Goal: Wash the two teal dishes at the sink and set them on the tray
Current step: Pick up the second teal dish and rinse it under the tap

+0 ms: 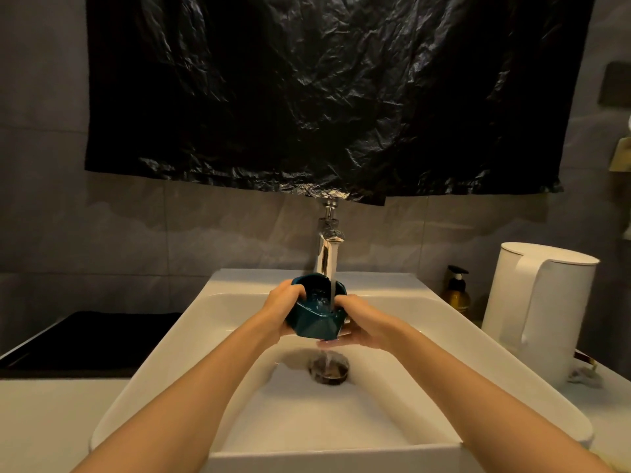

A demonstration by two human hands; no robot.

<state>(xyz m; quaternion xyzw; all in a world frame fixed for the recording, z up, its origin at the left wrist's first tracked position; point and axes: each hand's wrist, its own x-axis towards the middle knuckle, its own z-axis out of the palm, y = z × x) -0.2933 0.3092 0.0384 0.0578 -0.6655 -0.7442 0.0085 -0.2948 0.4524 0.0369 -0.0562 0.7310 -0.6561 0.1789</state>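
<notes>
One teal dish (312,325) gripped by left hand (284,309), right hand (359,323), under tap (326,254), kettle (539,308) nearby

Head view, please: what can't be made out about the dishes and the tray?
Head view:
- Second dish: unseen; the left hand and right hand cover the sides of the teal dish they hold.
- Dark tray: partly behind the sink rim, surface too dim.
- Pump bottle label: too small.
</notes>
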